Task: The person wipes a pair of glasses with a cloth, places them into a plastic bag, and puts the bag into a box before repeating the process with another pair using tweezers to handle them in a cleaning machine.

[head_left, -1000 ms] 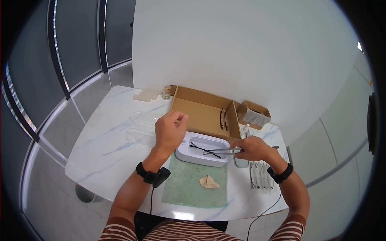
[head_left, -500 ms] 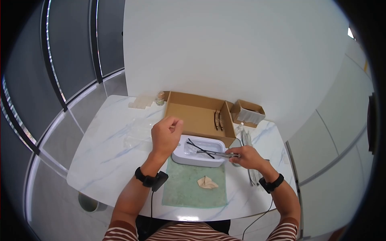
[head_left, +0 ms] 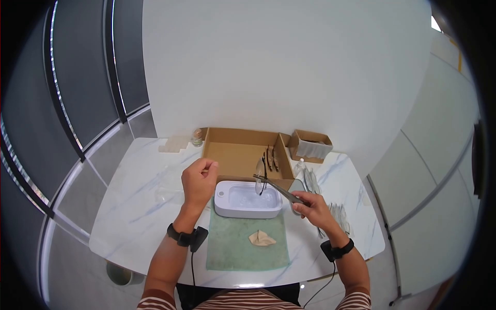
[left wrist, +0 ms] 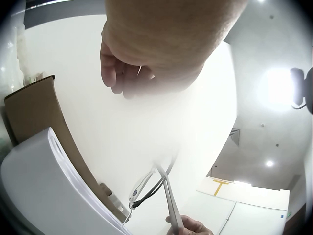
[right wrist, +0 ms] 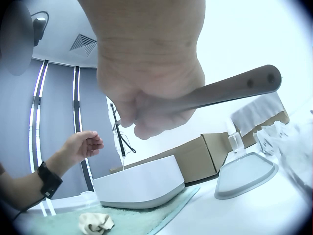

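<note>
The right hand grips long metal tweezers, whose tips pinch a pair of dark-armed glasses. These glasses hang above the right part of a white open basin that holds clear liquid. In the right wrist view, a thin trickle runs from the glasses down to the basin. Raised left of the basin, the left hand has loosely curled fingers and holds nothing; it appears at the top of the left wrist view, the hand apart from the tweezers.
Behind the basin, a cardboard tray holds dark-framed glasses at its right. A small box and a jar flank it. A tan cloth lies on a green mat. Clear-wrapped items are at the right, a grey lid-like piece beside the basin.
The right hand has raised the tweezers, lifting the glasses out of the basin into the air above it. The left hand stays raised with its fingers curled. The head view has shifted.
</note>
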Demonstrator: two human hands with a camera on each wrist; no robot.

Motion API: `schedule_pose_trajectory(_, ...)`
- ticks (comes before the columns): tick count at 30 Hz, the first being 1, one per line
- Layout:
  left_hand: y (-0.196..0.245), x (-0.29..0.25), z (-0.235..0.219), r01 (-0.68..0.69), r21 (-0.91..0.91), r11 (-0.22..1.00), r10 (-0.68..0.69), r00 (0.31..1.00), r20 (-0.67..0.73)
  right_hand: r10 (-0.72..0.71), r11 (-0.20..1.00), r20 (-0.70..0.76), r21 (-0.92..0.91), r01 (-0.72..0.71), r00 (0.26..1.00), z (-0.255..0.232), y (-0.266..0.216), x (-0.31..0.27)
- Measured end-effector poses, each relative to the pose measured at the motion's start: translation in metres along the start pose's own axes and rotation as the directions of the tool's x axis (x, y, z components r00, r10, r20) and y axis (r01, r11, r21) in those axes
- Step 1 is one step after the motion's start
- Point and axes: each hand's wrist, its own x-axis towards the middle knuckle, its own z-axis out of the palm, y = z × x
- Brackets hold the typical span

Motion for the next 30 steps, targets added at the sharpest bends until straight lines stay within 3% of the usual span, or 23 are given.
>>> schedule_pose_trajectory(9,-0.008,0.001,0.001,0.008,-0.006,1.000,-0.008,1.000,0.003,-0.007,0.977,-0.098,0.212,0.028,0.995,0.021,0.004,-0.002)
schedule_pose_trajectory(30,-0.004,0.000,0.002,0.025,0.012,1.000,-0.025,0.999,0.044,-0.003,0.977,-0.070,0.213,0.017,0.998,0.027,0.004,0.000)
